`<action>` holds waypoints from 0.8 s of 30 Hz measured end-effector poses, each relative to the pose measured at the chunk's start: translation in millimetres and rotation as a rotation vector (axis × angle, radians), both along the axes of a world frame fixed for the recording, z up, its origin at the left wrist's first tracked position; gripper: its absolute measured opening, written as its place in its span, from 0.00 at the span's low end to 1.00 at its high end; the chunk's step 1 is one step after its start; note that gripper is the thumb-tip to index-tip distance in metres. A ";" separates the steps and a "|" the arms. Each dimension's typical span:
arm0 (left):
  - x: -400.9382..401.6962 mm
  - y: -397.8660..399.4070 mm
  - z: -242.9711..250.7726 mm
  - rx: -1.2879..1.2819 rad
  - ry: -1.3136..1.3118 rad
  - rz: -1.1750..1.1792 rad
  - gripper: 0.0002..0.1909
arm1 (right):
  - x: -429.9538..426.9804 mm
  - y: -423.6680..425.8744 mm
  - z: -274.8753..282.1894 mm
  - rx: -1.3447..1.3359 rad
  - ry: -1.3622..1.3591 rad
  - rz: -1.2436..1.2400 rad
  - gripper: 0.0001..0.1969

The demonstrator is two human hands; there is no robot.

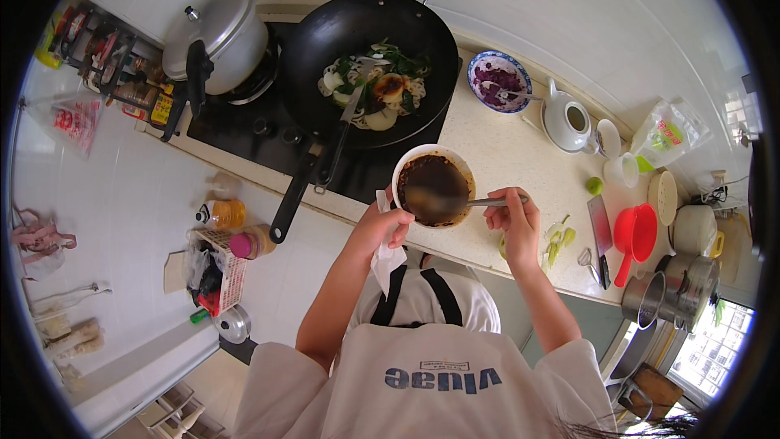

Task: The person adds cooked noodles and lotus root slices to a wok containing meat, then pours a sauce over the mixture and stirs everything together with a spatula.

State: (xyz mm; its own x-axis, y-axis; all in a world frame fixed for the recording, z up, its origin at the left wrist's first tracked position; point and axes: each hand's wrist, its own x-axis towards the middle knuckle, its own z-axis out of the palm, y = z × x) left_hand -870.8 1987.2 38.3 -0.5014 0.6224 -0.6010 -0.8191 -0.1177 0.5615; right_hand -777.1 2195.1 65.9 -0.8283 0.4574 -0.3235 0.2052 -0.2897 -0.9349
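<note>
My left hand [385, 228] grips a white bowl [402, 155] of dark brown sauce [436, 180], with a white paper tissue [387, 262] between hand and bowl. In my right hand [515, 222] is the handle of a metal spoon [487, 202], its head blurred and dipping into the sauce. Beyond the bowl, a black wok [329, 24] sits on the hob. Inside it lie sliced noodles or vegetables with leafy greens [402, 64] and a browned patch of sauce [390, 88]. A spatula [350, 113] rests in the wok, its black handle over the near rim.
Left of the wok stands a pressure cooker [234, 42] on the black glass hob [244, 125]. Rightward on the counter are a patterned bowl of purple food [499, 79], a white teapot [563, 122], a cleaver [600, 225], a red ladle [634, 235], a lime [594, 185] and green peelings [557, 241].
</note>
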 end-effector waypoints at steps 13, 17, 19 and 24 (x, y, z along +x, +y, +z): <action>4.3 -4.5 -3.4 0.063 0.063 -0.021 0.23 | 15.5 28.9 16.1 0.530 0.275 0.192 0.14; 2.0 -4.3 0.6 0.048 0.077 -0.044 0.16 | 15.1 33.1 28.2 0.496 0.272 0.413 0.11; 1.3 -2.8 0.3 0.052 0.091 -0.053 0.16 | 16.2 33.0 29.7 0.576 0.309 0.395 0.10; -0.4 2.0 3.5 0.035 0.106 -0.067 0.15 | 16.9 36.2 32.2 0.759 0.406 0.367 0.09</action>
State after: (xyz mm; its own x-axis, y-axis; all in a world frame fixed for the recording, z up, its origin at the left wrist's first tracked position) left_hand -871.2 1989.2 41.7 -0.5176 0.6762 -0.5243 -0.7621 -0.0857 0.6418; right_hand -760.2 2231.3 98.1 -0.9468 0.1156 0.3002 -0.2207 0.4457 -0.8675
